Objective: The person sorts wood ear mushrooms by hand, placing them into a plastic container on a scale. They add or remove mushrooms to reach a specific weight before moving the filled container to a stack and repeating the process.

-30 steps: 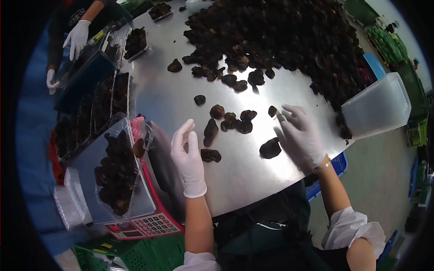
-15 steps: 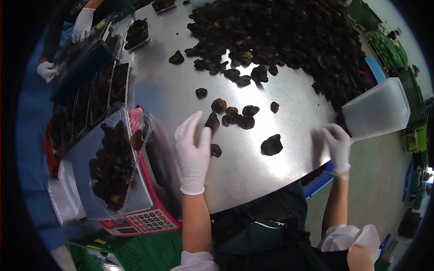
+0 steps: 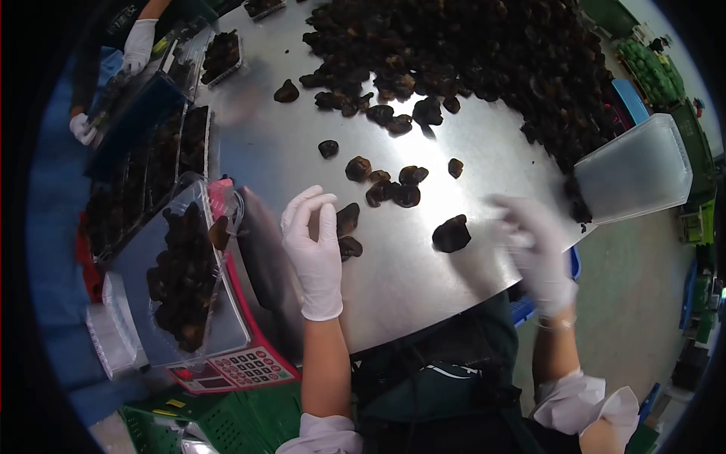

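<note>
My left hand (image 3: 314, 253), in a white glove, rests on the steel table (image 3: 408, 287) with its fingers loosely curved and nothing visible in it. Two dark mushroom pieces (image 3: 349, 231) lie against its right side. My right hand (image 3: 533, 253), also gloved, is blurred above the table's near right edge, fingers spread and empty. A larger dark piece (image 3: 451, 233) lies between the hands. A small cluster of loose mushrooms (image 3: 389, 185) sits just beyond it. A big heap of mushrooms (image 3: 469, 45) covers the far side.
A clear tray of mushrooms (image 3: 185, 280) sits on a red scale (image 3: 242, 368) at my left. Filled trays (image 3: 162, 163) line the left edge. An empty clear container (image 3: 635, 170) overhangs the right edge. Another person's gloved hand (image 3: 140, 41) works at the far left.
My right hand has come back from the clear container toward the table's near right edge. My left hand has lifted its flat fingers off the mushrooms and curled them.
</note>
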`<action>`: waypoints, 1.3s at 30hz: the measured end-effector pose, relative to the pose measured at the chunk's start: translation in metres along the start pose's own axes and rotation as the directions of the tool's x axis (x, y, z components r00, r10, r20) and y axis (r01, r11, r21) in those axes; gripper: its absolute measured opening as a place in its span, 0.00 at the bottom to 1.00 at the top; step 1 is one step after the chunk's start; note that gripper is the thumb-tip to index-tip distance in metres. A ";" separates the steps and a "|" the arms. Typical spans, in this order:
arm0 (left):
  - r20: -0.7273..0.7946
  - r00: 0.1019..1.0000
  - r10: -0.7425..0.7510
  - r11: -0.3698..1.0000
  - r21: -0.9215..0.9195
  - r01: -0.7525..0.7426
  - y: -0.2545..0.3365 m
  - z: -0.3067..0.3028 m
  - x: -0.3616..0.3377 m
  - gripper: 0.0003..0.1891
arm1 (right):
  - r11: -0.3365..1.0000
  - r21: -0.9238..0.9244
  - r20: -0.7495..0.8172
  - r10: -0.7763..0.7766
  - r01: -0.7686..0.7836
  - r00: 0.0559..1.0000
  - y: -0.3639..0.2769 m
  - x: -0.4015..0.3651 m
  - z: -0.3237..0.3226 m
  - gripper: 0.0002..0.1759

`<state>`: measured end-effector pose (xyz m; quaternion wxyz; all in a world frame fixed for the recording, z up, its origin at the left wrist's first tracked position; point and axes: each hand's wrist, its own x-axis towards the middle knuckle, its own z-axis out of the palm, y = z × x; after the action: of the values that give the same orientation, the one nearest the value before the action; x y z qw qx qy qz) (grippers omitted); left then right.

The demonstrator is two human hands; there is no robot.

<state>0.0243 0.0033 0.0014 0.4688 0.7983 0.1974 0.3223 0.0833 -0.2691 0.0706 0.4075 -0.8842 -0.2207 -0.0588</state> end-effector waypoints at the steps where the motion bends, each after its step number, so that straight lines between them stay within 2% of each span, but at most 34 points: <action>1: -0.014 0.999 0.035 0.999 0.009 -0.035 -0.003 -0.002 0.001 0.05 | 0.958 -0.066 0.106 -0.272 0.280 0.956 -0.008 0.018 0.028 0.20; 2: -0.017 0.999 0.038 0.999 0.015 -0.038 -0.004 -0.004 0.001 0.05 | 0.888 -0.127 0.204 -0.414 0.443 0.887 -0.017 0.035 0.052 0.21; 3: -0.027 1.000 -0.016 0.999 -0.049 0.014 -0.005 -0.005 0.001 0.06 | 0.843 -0.137 0.236 -0.482 0.520 0.844 -0.020 0.047 0.075 0.22; 4: -0.036 0.997 -0.069 0.991 -0.114 0.065 -0.005 -0.006 0.002 0.07 | 0.804 -0.238 0.227 -0.500 0.545 0.836 -0.022 0.058 0.097 0.18; 6: -0.054 0.995 -0.081 0.988 -0.136 0.074 -0.010 -0.007 0.001 0.07 | 0.717 -0.369 0.259 -0.532 0.592 0.806 -0.014 0.073 0.123 0.11; 10: -0.082 0.990 -0.113 0.979 -0.181 0.097 -0.008 -0.009 0.003 0.07 | 0.706 -0.250 0.244 -0.616 0.662 0.749 -0.011 0.086 0.115 0.07; 12: -0.084 0.991 -0.107 0.979 -0.183 0.091 -0.008 -0.007 0.005 0.08 | 0.827 0.054 0.243 -0.555 0.560 0.796 -0.008 0.100 0.104 0.06; 13: -0.075 0.994 -0.083 0.986 -0.154 0.070 -0.008 -0.007 0.006 0.08 | 0.908 0.167 0.206 -0.414 0.385 0.887 -0.006 0.102 0.106 0.06; 14: -0.063 0.996 -0.057 0.991 -0.125 0.049 -0.008 -0.006 0.006 0.08 | 0.933 0.278 0.200 -0.291 0.230 0.936 -0.005 0.110 0.109 0.05; 16: -0.056 0.996 -0.068 0.988 -0.143 0.059 -0.009 -0.005 0.006 0.08 | 0.985 0.107 0.395 -0.170 0.139 0.903 -0.002 0.123 0.111 0.07; 17: -0.050 0.996 -0.077 0.984 -0.162 0.068 -0.009 -0.005 0.006 0.08 | 0.985 0.106 0.395 -0.165 0.134 0.904 -0.002 0.125 0.115 0.07; 19: -0.056 0.993 -0.101 0.978 -0.188 0.088 -0.007 -0.006 0.005 0.08 | 0.941 -0.116 0.531 -0.212 0.318 0.820 -0.003 0.128 0.125 0.04; 20: -0.070 0.990 -0.125 0.971 -0.216 0.107 -0.006 -0.006 0.006 0.08 | 0.941 -0.118 0.531 -0.210 0.317 0.821 -0.002 0.131 0.124 0.04; 22: -0.070 0.988 -0.135 0.967 -0.227 0.116 -0.006 -0.007 0.005 0.08 | 0.990 0.005 0.622 -0.114 0.142 0.774 -0.006 0.137 0.117 0.04; 23: -0.069 0.988 -0.139 0.964 -0.236 0.120 -0.006 -0.009 0.005 0.08 | 0.967 0.245 0.525 -0.194 0.072 0.828 0.014 0.136 0.124 0.05; 24: -0.072 0.988 -0.139 0.964 -0.237 0.119 -0.007 -0.009 0.005 0.08 | 0.920 0.357 0.553 -0.068 -0.163 0.830 0.006 0.135 0.110 0.05; 26: -0.072 0.990 -0.119 0.965 -0.243 0.098 -0.010 -0.009 0.005 0.08 | 0.850 0.487 0.415 -0.026 -0.198 0.909 0.012 0.133 0.086 0.05; 28: -0.062 0.987 -0.148 0.960 -0.248 0.128 -0.006 -0.012 0.004 0.08 | 0.792 0.587 0.222 0.039 -0.166 0.974 0.008 0.111 0.041 0.05; 30: -0.050 0.984 -0.172 0.953 -0.263 0.153 -0.002 -0.010 0.005 0.09 | 0.875 0.470 -0.101 0.182 -0.114 0.978 0.010 0.074 -0.006 0.08; 32: -0.007 0.978 -0.207 0.943 -0.269 0.198 -0.002 -0.010 0.005 0.09 | 0.903 0.411 -0.421 0.310 -0.125 0.852 0.033 0.027 -0.040 0.11; 34: 0.019 0.976 -0.218 0.937 -0.274 0.215 -0.003 -0.009 0.005 0.10 | 0.934 0.232 -0.601 0.358 -0.273 0.715 0.064 -0.022 -0.070 0.12; 35: 0.040 0.978 -0.203 0.940 -0.273 0.206 -0.002 -0.005 0.004 0.10 | 0.932 0.227 -0.610 0.362 -0.282 0.705 0.078 -0.036 -0.076 0.12; 37: 0.083 0.979 -0.187 0.945 -0.257 0.202 0.003 -0.003 0.003 0.10 | 0.925 -0.133 -0.600 0.210 -0.355 0.772 0.077 -0.050 -0.074 0.13; 38: 0.103 0.978 -0.179 0.946 -0.256 0.200 0.004 -0.001 0.002 0.10 | 0.918 -0.164 -0.540 0.223 -0.361 0.811 0.076 -0.053 -0.068 0.14; 39: 0.121 0.978 -0.172 0.955 -0.222 0.195 0.005 0.000 0.001 0.10 | 0.956 -0.068 -0.459 0.224 -0.285 0.860 0.062 -0.045 -0.054 0.14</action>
<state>0.0251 0.0016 0.0061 0.5964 0.7313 0.2078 0.2577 0.0742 -0.3598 0.0502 0.3912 -0.8936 0.0019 -0.2202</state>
